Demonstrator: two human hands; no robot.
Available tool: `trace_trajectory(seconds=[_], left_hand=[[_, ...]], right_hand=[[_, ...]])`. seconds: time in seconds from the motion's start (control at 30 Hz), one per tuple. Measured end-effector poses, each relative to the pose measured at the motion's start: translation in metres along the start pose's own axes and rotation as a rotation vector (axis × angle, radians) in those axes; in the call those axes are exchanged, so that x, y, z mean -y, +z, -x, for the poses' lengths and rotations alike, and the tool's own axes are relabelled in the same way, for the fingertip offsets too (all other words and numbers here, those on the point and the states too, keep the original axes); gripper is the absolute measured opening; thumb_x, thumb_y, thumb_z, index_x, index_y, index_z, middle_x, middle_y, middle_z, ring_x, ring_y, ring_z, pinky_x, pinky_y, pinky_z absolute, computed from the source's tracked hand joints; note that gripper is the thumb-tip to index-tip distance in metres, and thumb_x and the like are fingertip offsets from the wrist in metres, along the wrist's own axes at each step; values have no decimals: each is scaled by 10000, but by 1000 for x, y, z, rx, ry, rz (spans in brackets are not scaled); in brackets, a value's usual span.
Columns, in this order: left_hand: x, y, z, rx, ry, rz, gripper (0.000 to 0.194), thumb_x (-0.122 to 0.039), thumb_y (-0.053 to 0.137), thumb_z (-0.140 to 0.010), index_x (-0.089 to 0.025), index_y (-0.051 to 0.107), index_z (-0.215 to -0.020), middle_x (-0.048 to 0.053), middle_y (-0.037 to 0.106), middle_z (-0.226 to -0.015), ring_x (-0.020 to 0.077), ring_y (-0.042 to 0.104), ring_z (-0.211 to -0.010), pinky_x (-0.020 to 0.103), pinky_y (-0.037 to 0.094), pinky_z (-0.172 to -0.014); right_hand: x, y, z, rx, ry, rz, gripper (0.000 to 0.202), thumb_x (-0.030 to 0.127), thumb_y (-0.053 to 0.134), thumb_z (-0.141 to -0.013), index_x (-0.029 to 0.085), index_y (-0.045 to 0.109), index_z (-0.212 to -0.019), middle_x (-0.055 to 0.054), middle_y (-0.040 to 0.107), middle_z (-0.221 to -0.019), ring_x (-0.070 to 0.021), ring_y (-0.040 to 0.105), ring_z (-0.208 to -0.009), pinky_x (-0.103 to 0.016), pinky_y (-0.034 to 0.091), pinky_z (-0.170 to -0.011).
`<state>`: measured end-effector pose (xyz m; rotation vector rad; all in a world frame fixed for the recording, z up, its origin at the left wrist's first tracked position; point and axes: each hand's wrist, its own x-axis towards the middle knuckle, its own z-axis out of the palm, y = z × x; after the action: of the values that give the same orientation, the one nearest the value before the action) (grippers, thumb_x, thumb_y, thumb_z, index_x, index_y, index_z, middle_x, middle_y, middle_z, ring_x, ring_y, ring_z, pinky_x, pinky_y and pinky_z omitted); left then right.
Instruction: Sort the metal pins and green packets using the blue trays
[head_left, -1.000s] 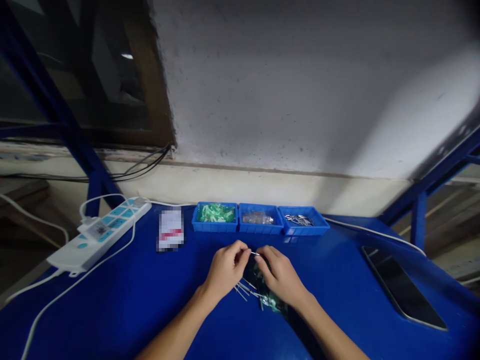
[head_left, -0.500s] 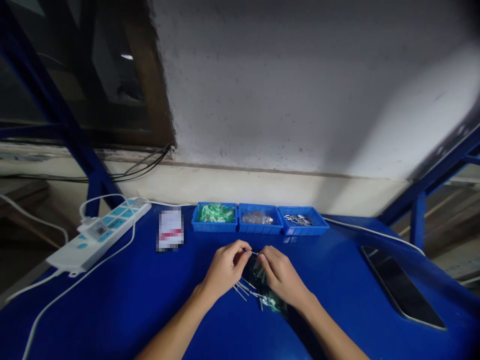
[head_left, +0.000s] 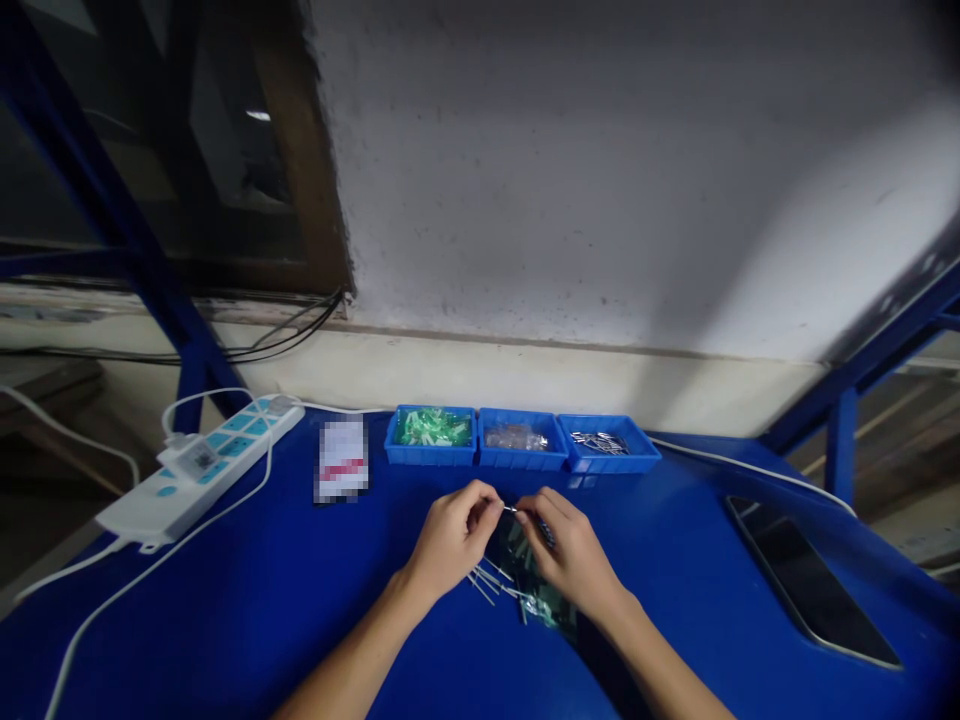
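Note:
A thin, shiny metal rod (head_left: 510, 509) spans the small gap between my hands. My left hand (head_left: 456, 532) is closed, pinching one end of it between thumb and fingertips. At the other end, the thumb and fingers of my right hand (head_left: 568, 548) are pressed together on it. How much of the rod my fingers cover is hidden. Below the hands lie several thin whitish sticks (head_left: 487, 580). A clear greenish plastic bag (head_left: 551, 603) sits partly under my right hand, with pale pieces showing in it.
Three blue bins line the back: one with green pieces in plastic (head_left: 433, 427), one with clear pieces (head_left: 515, 438), one with metal rods (head_left: 598, 442). A power strip (head_left: 169, 500) and a blurred card (head_left: 342, 458) are left; a phone (head_left: 814, 580) lies right.
The fingers of my right hand have shifted slightly on the rod, and a bit more of the rod shows. My left hand has hardly moved.

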<state>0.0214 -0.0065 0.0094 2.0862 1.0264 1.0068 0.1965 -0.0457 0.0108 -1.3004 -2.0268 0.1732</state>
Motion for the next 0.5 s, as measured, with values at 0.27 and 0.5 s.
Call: trace_trajectory(seconds=[0.27, 0.5], left_hand=[[-1, -1, 0, 2, 26, -22, 203, -316, 426, -904, -181, 558, -830, -21, 538, -627, 102, 486, -555, 205, 346, -540], [1, 0, 0, 12, 1, -35, 308, -333, 361, -932, -176, 490, -702, -17, 526, -604, 105, 487, -551, 214, 341, -551]], right_hand=[[0, -1, 1, 2, 36, -19, 158, 264, 392, -934, 195, 533, -936, -47, 557, -788, -174, 538, -738, -297, 431, -670], [0, 1, 1, -13, -13, 28, 106, 232, 427, -913, 191, 515, -955, -46, 558, -795, -163, 540, -715, -280, 437, -640]])
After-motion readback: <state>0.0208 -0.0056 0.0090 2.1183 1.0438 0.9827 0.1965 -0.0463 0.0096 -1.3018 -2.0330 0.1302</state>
